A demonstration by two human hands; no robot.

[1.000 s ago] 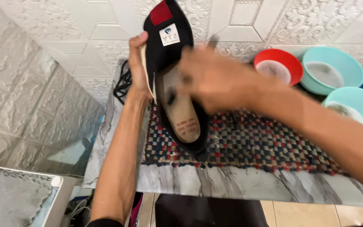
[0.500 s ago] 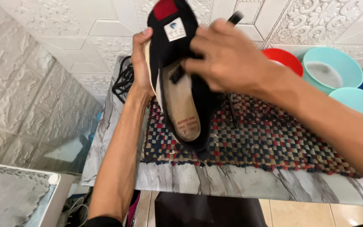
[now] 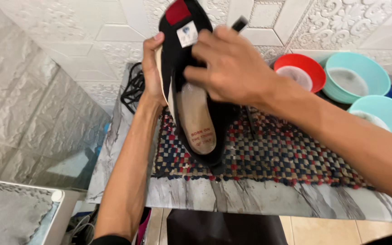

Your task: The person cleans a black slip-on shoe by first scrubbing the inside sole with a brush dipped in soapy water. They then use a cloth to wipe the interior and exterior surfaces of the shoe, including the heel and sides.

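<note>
Head cam, vs 0.5 s ago: right hand [image 3: 232, 68] has slid a bit lower-right across the shoe [image 3: 196, 90], more of the tongue label now visible; shoe itself hasn't really moved, same upright tilt at top centre of frame. Left hand [image 3: 153, 68] same spot on shoe's left edge.

Counts: 1 black shoe w/ red patch at top, tan insole facing cam; 1 lace end [image 3: 240, 22] poking out above right hand's fingers; 1 woven checked mat [image 3: 296, 159]; 1 red bowl [image 3: 301, 72]; 2 teal bowls, upper right [image 3: 355, 81] and right edge [image 3: 386, 115]; 1 bundle of black cable [image 3: 132, 88] left of shoe; 1 marble counter [image 3: 259, 199].

Grip: left hand closed round shoe's left side, thumb up along the edge. Right hand fingers curled over the shoe opening from the right, pinching near tongue; lace runs under them, can't tell if it's actually clamped. Shoe sits between both hands, heel end down over the mat's left part; contact w/ mat unclear.
</note>
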